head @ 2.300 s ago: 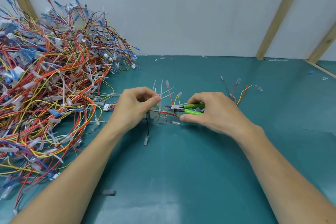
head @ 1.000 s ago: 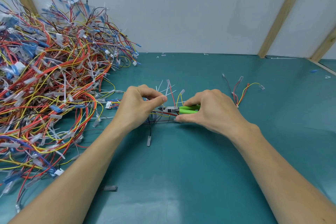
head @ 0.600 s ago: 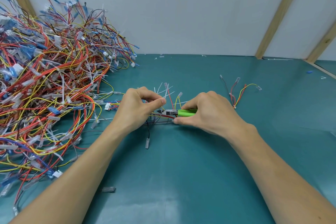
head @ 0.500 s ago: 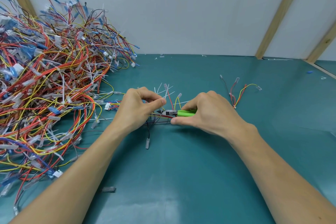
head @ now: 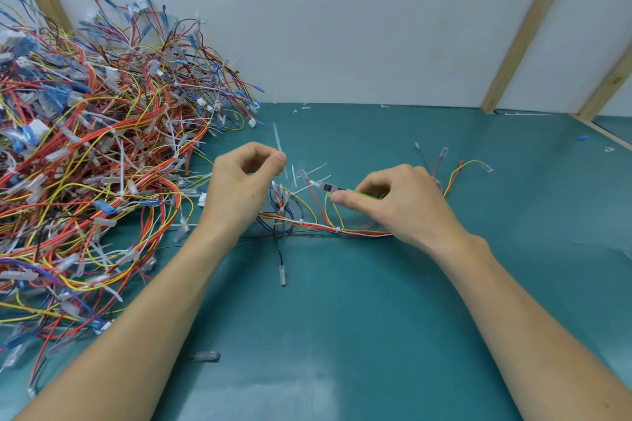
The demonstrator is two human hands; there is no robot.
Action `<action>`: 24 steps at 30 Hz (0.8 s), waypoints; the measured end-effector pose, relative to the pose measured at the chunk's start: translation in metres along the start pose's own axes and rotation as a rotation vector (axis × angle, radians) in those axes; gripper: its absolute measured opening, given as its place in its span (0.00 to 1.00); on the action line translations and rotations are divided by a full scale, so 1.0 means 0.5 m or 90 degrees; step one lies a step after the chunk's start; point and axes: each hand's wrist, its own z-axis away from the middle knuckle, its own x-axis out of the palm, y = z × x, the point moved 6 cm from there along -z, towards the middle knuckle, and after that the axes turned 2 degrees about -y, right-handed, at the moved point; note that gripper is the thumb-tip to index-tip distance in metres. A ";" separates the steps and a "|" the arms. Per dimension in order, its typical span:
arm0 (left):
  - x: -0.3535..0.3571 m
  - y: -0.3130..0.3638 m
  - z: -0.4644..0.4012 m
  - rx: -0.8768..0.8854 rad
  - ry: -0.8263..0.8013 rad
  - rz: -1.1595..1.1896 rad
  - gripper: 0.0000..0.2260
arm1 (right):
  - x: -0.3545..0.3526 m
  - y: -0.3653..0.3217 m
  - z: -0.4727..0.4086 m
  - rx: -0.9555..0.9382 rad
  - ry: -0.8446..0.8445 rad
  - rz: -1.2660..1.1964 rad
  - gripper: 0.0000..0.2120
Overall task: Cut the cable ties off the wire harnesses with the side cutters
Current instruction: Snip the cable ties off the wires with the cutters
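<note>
From the head view, the left hand (head: 239,190) is raised over the teal table (head: 359,335), thumb and forefinger pinching a white cable tie (head: 277,140). The right hand (head: 396,205) grips the green-handled cutters (head: 337,189), nose pointing left, just above the wire harness (head: 325,227) lying between both hands.

Bare forearms (head: 506,311), no sleeves

Bright, even, soft-shadowed light (edges bowed by wide-angle distortion).
</note>
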 end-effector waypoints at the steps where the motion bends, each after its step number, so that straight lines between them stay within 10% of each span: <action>1: -0.005 0.000 -0.001 0.001 0.020 0.004 0.07 | 0.001 0.003 -0.001 0.015 0.012 -0.024 0.27; 10: -0.033 -0.014 0.003 -0.024 0.072 -0.307 0.07 | 0.056 -0.015 0.004 -0.009 -0.094 -0.089 0.17; 16: -0.026 -0.010 -0.001 -0.015 0.050 -0.182 0.07 | 0.091 -0.031 0.016 -0.054 -0.159 0.072 0.12; 24: 0.005 -0.012 0.011 0.036 -0.166 -0.490 0.09 | 0.067 -0.005 0.001 -0.046 -0.096 0.076 0.05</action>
